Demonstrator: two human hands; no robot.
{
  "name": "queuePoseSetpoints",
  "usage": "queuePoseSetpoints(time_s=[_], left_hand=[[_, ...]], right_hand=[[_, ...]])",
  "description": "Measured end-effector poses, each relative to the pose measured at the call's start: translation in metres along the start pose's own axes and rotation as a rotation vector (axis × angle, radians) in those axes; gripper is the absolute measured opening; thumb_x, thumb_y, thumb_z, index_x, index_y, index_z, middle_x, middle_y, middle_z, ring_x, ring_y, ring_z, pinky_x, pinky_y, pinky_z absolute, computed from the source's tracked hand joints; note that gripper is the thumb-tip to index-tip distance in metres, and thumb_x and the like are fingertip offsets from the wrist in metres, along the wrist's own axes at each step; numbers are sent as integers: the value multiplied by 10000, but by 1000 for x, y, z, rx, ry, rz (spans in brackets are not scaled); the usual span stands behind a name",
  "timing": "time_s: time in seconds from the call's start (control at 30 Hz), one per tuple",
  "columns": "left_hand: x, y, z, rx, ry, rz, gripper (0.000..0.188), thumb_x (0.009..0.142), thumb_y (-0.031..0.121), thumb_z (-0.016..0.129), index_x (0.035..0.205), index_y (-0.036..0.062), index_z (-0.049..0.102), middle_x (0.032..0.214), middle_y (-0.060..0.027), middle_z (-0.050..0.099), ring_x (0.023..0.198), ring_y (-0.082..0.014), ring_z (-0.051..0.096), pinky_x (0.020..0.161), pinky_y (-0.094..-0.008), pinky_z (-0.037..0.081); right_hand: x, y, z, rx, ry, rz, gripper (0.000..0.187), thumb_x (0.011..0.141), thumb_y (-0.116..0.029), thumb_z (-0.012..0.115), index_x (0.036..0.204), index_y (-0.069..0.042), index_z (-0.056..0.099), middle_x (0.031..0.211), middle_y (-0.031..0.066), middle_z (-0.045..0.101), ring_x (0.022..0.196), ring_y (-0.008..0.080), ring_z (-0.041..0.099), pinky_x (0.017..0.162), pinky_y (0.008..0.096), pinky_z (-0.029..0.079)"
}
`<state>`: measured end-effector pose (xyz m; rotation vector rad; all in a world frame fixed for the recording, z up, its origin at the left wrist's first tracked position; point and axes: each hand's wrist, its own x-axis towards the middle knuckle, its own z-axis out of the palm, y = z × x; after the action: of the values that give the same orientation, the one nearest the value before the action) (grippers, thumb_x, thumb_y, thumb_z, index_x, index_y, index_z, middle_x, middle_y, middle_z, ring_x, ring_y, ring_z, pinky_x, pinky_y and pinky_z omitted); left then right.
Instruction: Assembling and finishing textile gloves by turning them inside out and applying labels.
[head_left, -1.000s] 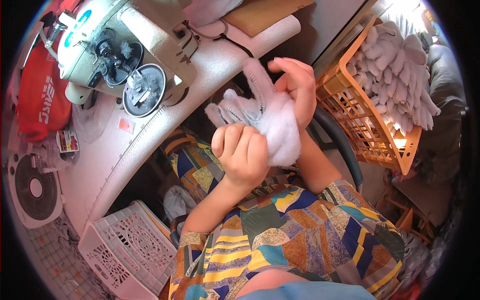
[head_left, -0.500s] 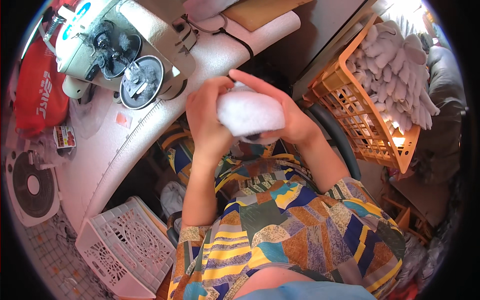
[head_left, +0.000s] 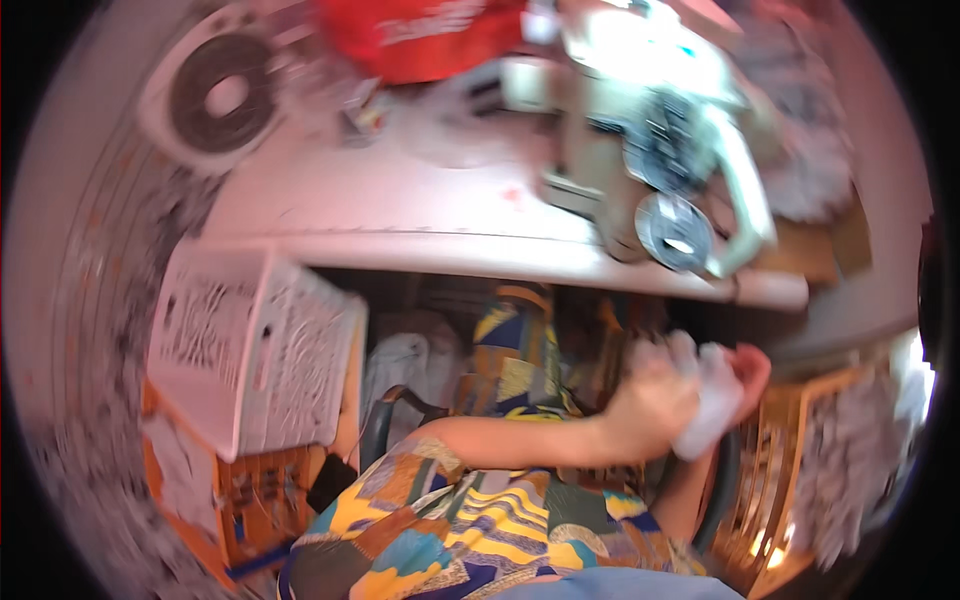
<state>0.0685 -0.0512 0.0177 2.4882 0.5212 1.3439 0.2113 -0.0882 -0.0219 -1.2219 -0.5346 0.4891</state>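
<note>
Over the right side of my lap, my left hand (head_left: 645, 405) is closed round a white fleecy glove (head_left: 705, 415), with finger-like tips showing at its top. My right hand (head_left: 750, 380) is on the far side of the glove, pressed against it, and the glove hides most of it. Motion smears both hands and the glove, so the exact finger positions are unclear. Ahead of them, at the table's right end, stands a pale sewing machine (head_left: 670, 130) with a round metal disc (head_left: 674, 233).
A white table (head_left: 420, 190) spans the front, carrying a red bag (head_left: 420, 40) and a round fan-like device (head_left: 222, 90). A white plastic basket (head_left: 250, 350) sits on an orange crate (head_left: 270, 500) at left. At right, an orange basket (head_left: 775, 470) holds several white gloves (head_left: 850, 460).
The view has swung left, so the table and machine now lie straight across the front. My hands and the glove appear farther right in view, and the glove is turned more upright.
</note>
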Motion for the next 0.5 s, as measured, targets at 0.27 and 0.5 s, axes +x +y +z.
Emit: queuePoseSetpoints(time_s=[0.27, 0.5], left_hand=[[-7, -19, -7, 341, 49, -61, 195, 684, 200, 599, 819, 60, 612, 896, -66, 556, 821, -209, 565, 858, -360, 380], [-16, -10, -20, 207, -6, -145, 299, 637, 184, 673, 899, 53, 615, 901, -73, 557, 839, -223, 569, 824, -377, 365]], right_hand=[[-7, -14, 18, -747, -441, -842, 304, 742, -13, 705, 1039, -9, 643, 994, 122, 637, 985, 257, 620, 912, 364, 481], [-7, -17, 34, -762, -533, -822, 182, 691, 18, 673, 866, 18, 623, 995, 156, 644, 848, 279, 652, 740, 344, 540]])
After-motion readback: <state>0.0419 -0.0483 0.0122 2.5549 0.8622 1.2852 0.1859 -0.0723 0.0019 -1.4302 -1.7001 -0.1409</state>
